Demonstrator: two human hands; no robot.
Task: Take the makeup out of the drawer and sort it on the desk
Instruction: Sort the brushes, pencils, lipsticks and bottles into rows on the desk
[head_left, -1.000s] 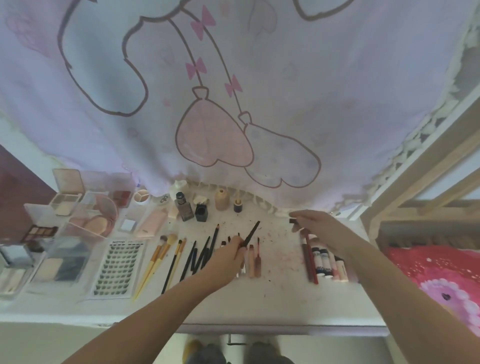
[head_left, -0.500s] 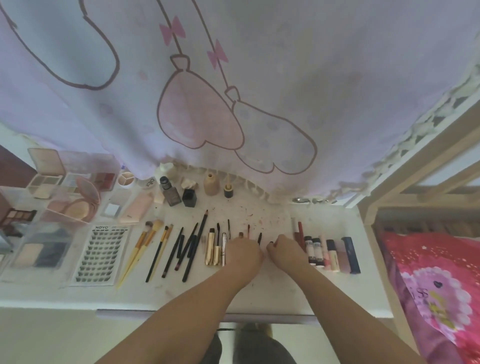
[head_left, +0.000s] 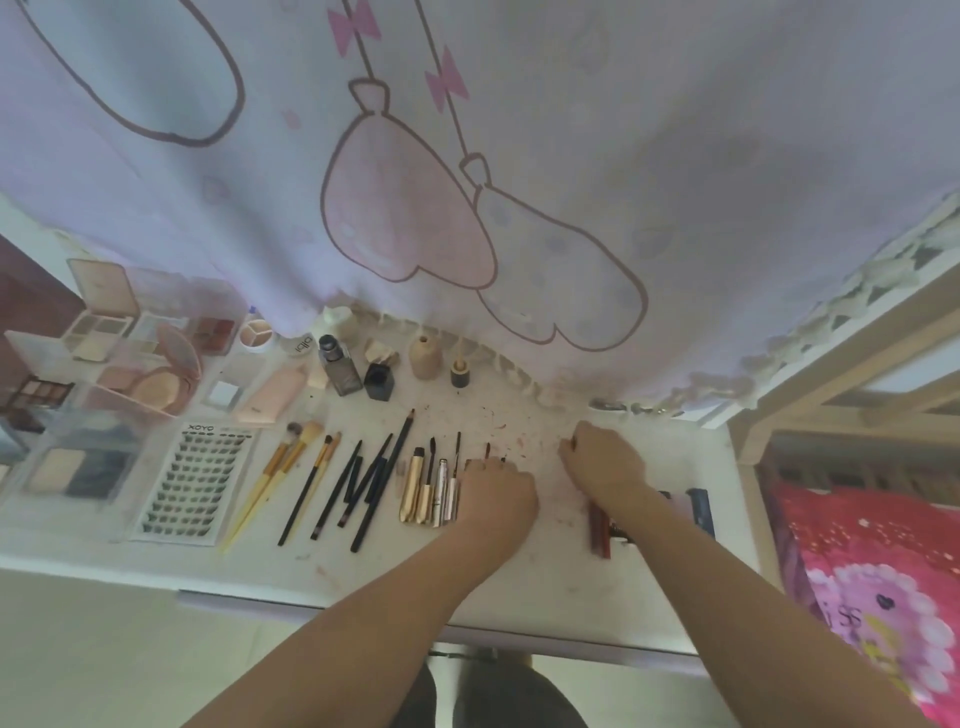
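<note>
A pale lilac curtain (head_left: 571, 156) printed with pink bows and cartoon outlines hangs along the far edge of the white desk (head_left: 519, 582). At its right edge stands a pale wooden bed frame (head_left: 831, 364) with pink bedding (head_left: 872, 571). Daylight is soft.

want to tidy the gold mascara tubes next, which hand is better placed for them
Left, probably. The left hand rests on the desk right beside the gold tubes, while the right hand sits farther off, over the dark red sticks on the other side.
</note>
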